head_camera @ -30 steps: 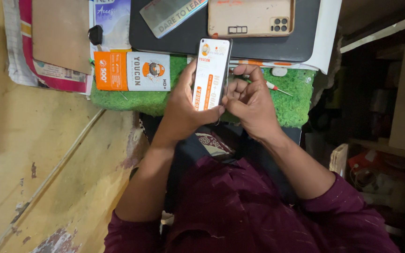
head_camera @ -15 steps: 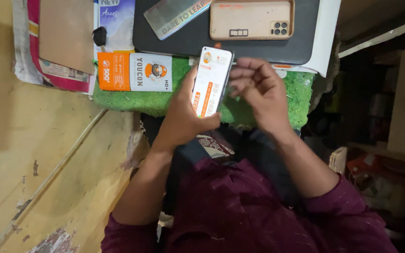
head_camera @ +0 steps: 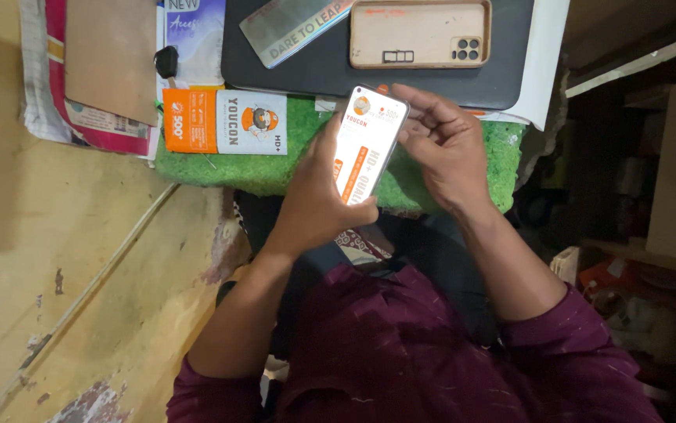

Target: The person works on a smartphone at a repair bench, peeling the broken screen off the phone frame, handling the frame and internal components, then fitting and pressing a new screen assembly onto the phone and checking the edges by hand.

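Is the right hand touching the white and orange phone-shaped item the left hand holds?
Touching. The head view shows the right hand with fingertips on the upper right edge of the white and orange item, which the left hand grips from below.

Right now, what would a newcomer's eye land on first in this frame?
First, the white and orange flat packet held up at centre in the left hand, with the right hand pinching its upper edge. Behind it lies a green turf mat bearing a matching orange and white box. Farther back, a tan phone case rests on a dark pad.
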